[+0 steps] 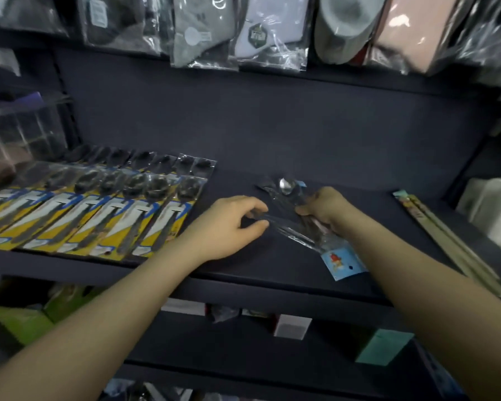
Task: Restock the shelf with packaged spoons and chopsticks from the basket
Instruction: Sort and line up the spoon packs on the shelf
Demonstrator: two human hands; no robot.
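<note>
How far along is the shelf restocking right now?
Done: a row of yellow-card spoon packs fills the shelf's left, and chopstick packs lie at its right. In hand: both the left hand and right hand hold clear spoon packets over the bare middle. Left: placing those; the basket isn't visible.

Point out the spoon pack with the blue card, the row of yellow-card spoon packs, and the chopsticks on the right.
blue-card spoon pack (343,263), head view, on its blue card.
yellow-card spoon packs (104,218), head view, on a middle pack's card.
chopsticks (446,235), head view, midway along the pack.
</note>
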